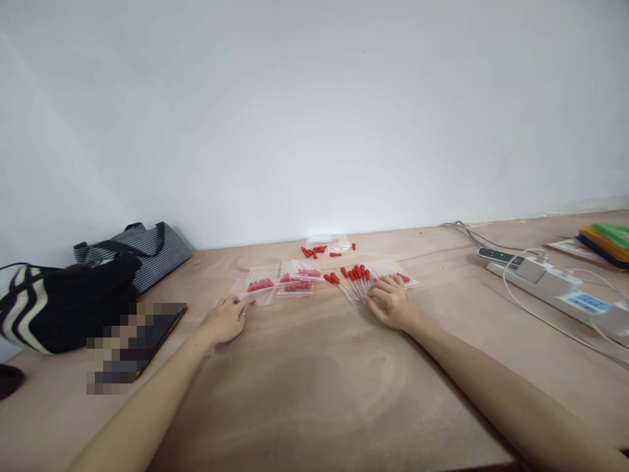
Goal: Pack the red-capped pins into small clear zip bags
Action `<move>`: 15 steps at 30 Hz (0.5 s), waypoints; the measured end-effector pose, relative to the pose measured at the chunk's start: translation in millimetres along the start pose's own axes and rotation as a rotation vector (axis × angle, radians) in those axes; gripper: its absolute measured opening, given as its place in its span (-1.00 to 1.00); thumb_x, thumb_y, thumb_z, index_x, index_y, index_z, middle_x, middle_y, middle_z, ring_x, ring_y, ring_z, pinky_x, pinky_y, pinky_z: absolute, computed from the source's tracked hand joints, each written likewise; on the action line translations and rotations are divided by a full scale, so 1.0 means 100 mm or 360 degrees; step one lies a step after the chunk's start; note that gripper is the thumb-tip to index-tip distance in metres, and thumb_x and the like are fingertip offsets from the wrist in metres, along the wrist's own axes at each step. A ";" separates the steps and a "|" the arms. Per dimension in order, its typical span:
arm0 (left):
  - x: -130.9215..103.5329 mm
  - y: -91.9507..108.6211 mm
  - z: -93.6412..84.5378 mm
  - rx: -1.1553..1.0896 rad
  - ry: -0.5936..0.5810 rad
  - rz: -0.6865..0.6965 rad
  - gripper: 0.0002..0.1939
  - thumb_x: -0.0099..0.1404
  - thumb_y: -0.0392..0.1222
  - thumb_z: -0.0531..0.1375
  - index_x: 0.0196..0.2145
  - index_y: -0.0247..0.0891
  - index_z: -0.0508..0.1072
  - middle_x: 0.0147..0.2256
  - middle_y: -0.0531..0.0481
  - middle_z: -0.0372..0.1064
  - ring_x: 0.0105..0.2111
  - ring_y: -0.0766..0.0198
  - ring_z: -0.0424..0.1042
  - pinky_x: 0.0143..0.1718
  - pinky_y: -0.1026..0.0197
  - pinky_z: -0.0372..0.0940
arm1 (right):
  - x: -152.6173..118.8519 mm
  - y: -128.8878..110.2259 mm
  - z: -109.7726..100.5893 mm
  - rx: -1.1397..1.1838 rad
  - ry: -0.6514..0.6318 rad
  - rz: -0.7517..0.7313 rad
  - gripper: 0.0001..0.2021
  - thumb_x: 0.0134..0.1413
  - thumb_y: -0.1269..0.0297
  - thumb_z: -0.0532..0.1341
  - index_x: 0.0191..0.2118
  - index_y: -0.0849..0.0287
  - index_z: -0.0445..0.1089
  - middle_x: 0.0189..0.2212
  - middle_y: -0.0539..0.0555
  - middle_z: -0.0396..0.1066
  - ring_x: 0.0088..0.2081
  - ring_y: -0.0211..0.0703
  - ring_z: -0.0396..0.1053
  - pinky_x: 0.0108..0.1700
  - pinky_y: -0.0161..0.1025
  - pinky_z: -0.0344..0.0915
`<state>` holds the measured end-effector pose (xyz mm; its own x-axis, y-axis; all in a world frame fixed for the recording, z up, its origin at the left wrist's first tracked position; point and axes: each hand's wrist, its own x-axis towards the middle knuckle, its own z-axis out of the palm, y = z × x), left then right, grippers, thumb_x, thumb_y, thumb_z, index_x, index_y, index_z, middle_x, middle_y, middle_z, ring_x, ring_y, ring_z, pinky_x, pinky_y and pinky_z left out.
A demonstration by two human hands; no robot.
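My left hand [226, 320] lies low on the table with its index finger stretched out at the lower edge of a clear plastic bag [268, 296] of red-bulbed droppers. Overlapping that bag on the right are more clear bags [299, 290] with red bulbs showing inside. My right hand [392, 301] has its fingers curled down and its thumb at the thin lower ends of several loose droppers [361, 274], which fan out with red bulbs pointing away. Another filled bag [393, 270] lies behind the right fingers, partly covered. Two droppers [332, 278] lie slightly apart on the left.
Loose red bulbs [314, 251] and a clear bag [327, 240] lie near the wall. A black bag [88, 305], a striped bag [157, 252] and a dark flat object [147, 337] occupy the left. On the right are a power strip [555, 288], cables and stacked colourful items [607, 242].
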<state>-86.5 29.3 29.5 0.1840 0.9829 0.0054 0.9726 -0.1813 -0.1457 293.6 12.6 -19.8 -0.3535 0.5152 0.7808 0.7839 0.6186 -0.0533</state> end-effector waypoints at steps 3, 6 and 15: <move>-0.14 0.04 0.07 -0.0094 0.0075 0.0043 -0.56 0.15 -0.36 -0.07 -0.01 -0.35 0.29 0.00 -0.16 0.20 0.00 0.10 0.20 0.04 0.13 0.08 | 0.00 0.00 -0.01 0.0020 0.0012 0.0018 -0.85 0.00 0.34 0.10 -0.53 0.18 0.31 -0.51 0.03 0.36 -0.37 -0.20 0.21 -0.25 -0.20 0.00; -0.45 0.07 0.15 -0.0288 0.0142 0.0134 -0.58 0.21 -0.28 -0.11 -0.02 -0.35 0.31 0.03 -0.15 0.20 0.04 0.08 0.18 0.08 0.07 0.06 | 0.01 -0.01 0.00 0.0039 -0.0002 0.0007 -0.85 0.00 0.36 0.09 -0.53 0.18 0.31 -0.53 0.03 0.35 -0.37 -0.20 0.21 -0.25 -0.19 0.01; -0.88 0.70 -0.06 -0.0835 -0.0173 0.0997 -0.64 0.29 -0.15 -0.02 0.05 0.01 0.20 0.11 0.10 0.10 0.11 0.16 0.08 0.11 0.00 0.01 | 0.04 -0.30 -0.05 0.0352 -0.0228 -0.0064 -0.87 0.01 0.33 0.09 -0.45 0.18 0.36 -0.46 0.05 0.37 -0.36 -0.19 0.19 -0.26 -0.19 0.05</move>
<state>-33.7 -70.1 24.7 0.7261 0.6873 -0.0232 0.6392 -0.6621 0.3913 271.6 -6.6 -11.7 -0.4632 0.5563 0.6899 0.6426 0.7469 -0.1709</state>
